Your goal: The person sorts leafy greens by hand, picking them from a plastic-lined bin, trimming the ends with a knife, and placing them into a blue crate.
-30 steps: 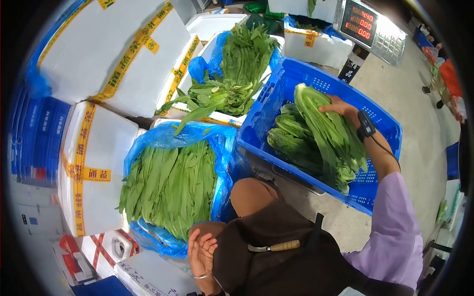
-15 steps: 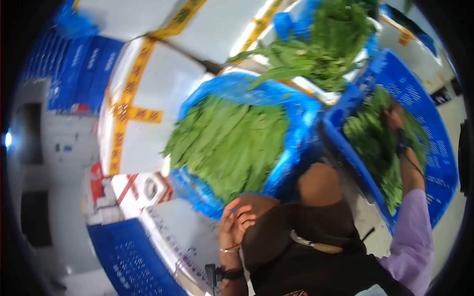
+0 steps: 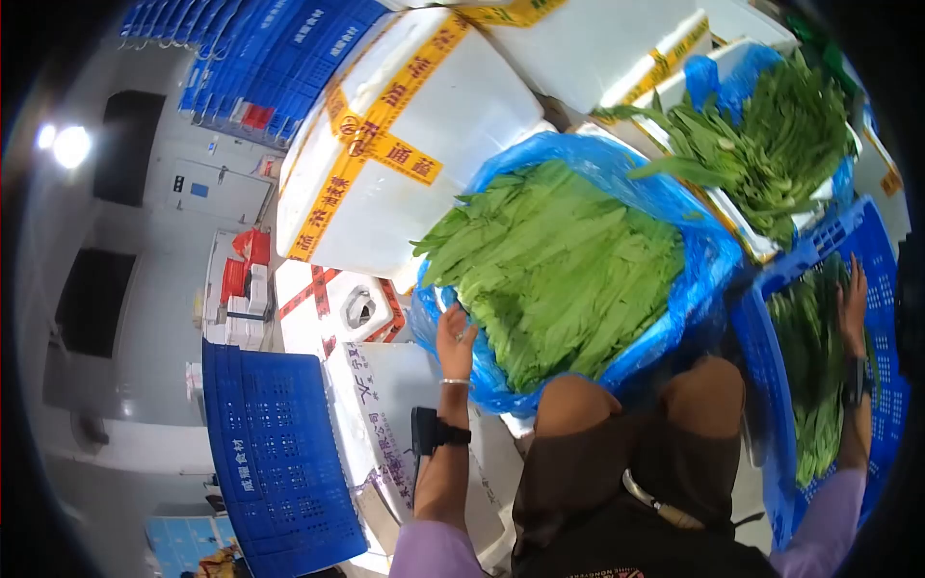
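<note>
My left hand (image 3: 455,345) is at the left edge of a blue plastic bag (image 3: 708,275), with fingers apart and nothing seen in them. Long leafy greens (image 3: 568,275) lie flat in a thick layer inside that bag, in front of my knees. Off to the right, my right hand (image 3: 852,310) is inside a blue plastic basket (image 3: 886,318), its fingers stretched out along the basket's far side. Beside it, more leafy greens (image 3: 814,385) lie in the basket. A knife (image 3: 670,511) with a curved blade and wooden handle rests on my lap.
Behind the bag stand white foam boxes (image 3: 462,125) with yellow printed tape. An open foam box at upper right holds a further heap of greens (image 3: 780,144). At left are a blue crate (image 3: 275,453), a white carton (image 3: 405,405) and stacked blue crates (image 3: 308,48).
The view has swung, shifting everything. My left hand has moved from above my thigh to the bag's edge. My right hand's fingers, earlier among the basket's greens, are now stretched out.
</note>
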